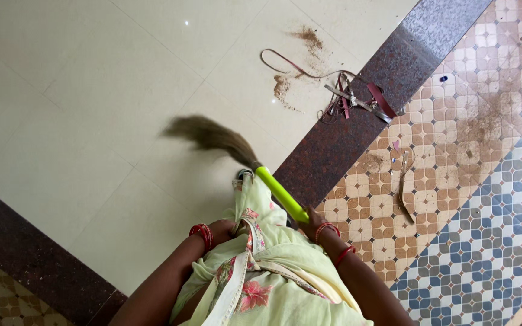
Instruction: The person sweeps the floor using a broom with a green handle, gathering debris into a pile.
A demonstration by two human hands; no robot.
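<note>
My right hand (313, 224) grips the bright green handle (281, 194) of a grass broom. Its brown bristle head (211, 136) is blurred and lies low over the cream floor tiles, pointing up and left. My left hand (223, 231) rests against my light green floral clothing (261, 271) at the waist; its fingers are partly hidden in the fabric. Red bangles circle both wrists. Small piles of brown dust (284, 89) lie on the cream tiles beyond the broom.
A tangle of maroon straps and a metal piece (357, 99) lies by a dark granite strip (357, 121). A curled brown scrap (404, 181) and dust patches sit on the patterned tiles at right. Another dark strip (31, 253) crosses bottom left.
</note>
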